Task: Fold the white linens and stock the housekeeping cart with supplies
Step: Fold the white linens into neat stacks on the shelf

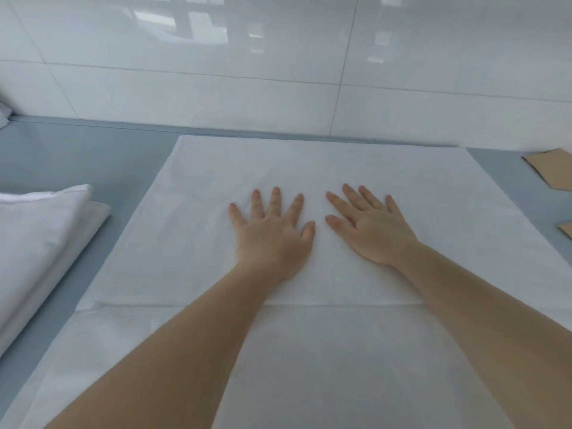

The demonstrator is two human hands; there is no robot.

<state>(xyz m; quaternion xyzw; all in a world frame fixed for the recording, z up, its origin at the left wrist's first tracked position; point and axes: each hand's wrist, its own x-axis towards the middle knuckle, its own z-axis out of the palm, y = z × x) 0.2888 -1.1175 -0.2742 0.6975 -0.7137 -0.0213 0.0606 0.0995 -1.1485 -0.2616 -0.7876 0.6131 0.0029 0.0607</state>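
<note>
Both bare forearms are reaching in from the near edge, crossing over the near part of the white linen (pixel 309 366) that is lying spread flat on the grey-blue table (pixel 93 156). Left hand (pixel 274 230) is pressing palm-down on the linen near its middle, fingers straight and fanned wide, gripping nothing. Right hand (pixel 371 227) is lying flat just beside it, to the right, fingers also straight and spread, thumbs pointing toward each other but staying apart. Linen is showing a folded edge running left to right under the forearms, so the far part is sitting as a doubled layer; its far edge is reaching almost to the white tiled wall (pixel 278 57). Folded white stack (pixel 40 243) is sitting on the table at left, apart from the spread linen. Brown cardboard pieces (pixel 551 171) are lying at the far right edge of the table.
</note>
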